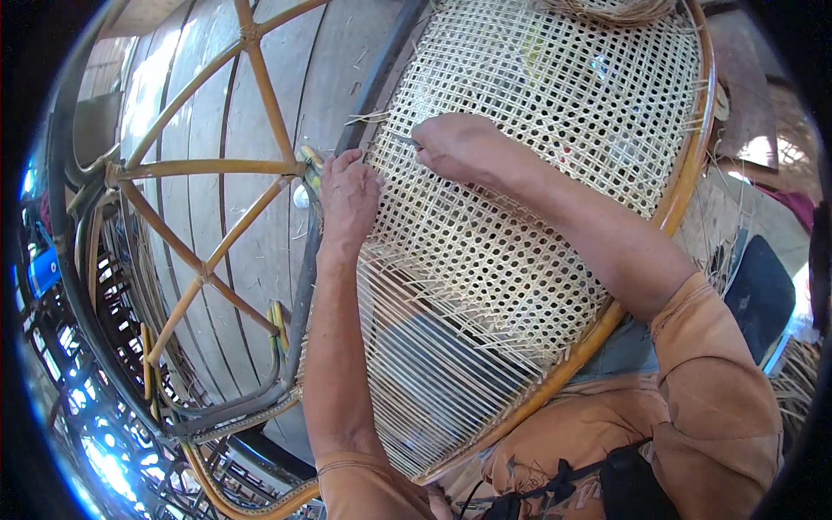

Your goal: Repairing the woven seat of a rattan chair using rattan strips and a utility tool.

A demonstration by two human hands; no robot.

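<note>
A panel of woven cane (520,156) with an open hole pattern fills the middle, set in a bent rattan frame (685,182). My right hand (455,147) is closed over the panel near its left edge. From its fingers sticks a thin, dark, pointed tool (404,139), aimed left. My left hand (348,195) lies at the panel's left edge, against the dark rim (308,295), fingers bent together; what they pinch is hidden. Loose cane ends (368,117) poke out beyond both hands. Nearer to me, parallel cane strands (425,364) are strung without cross-weaving.
A coil of cane (611,9) rests on the panel's far end. Left of it, rattan struts (204,167) branch inside a dark frame over grey planks (195,78). A dark, rounded object (763,295) stands at the right, beside loose strands.
</note>
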